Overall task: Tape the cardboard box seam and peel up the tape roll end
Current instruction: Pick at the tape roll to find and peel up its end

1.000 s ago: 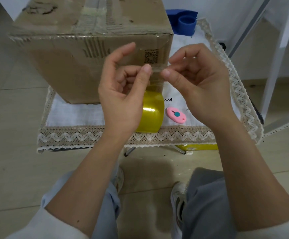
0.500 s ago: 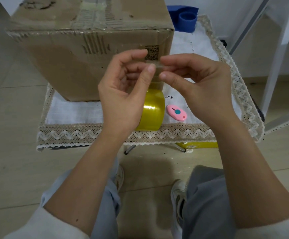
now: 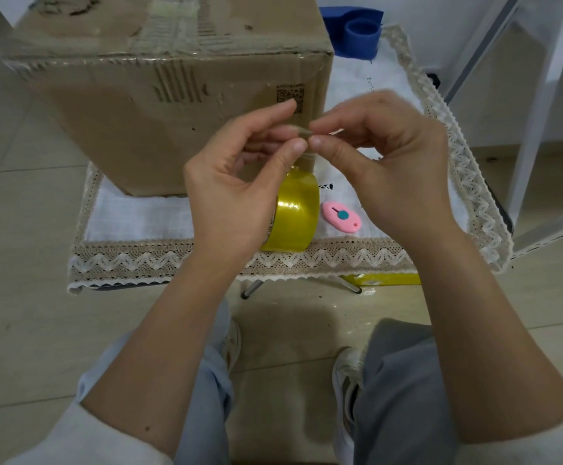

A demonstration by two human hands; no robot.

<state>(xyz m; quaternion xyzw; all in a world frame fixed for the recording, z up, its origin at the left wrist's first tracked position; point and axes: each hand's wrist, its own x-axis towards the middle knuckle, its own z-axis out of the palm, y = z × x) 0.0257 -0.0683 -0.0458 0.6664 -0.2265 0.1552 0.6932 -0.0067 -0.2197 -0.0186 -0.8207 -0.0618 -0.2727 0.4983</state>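
A large cardboard box (image 3: 159, 105) stands on a small cloth-covered table, its top seam covered with clear tape. A yellow tape roll (image 3: 295, 213) hangs just below my hands, in front of the box's right corner. My left hand (image 3: 240, 182) and my right hand (image 3: 384, 156) meet above the roll. Both pinch the clear free end of the tape (image 3: 305, 134) between thumb and forefinger, fingertips almost touching. The roll's left side is hidden behind my left hand.
A pink cutter (image 3: 342, 216) lies on the white lace-edged cloth (image 3: 139, 223) right of the roll. A blue object (image 3: 362, 33) sits at the back right. White metal frame legs (image 3: 542, 95) stand to the right. My knees and shoes are below the table edge.
My hands have come closer together, the tape end between them shortening until the fingertips nearly touch. They have also drifted slightly lower. The roll still hangs below.
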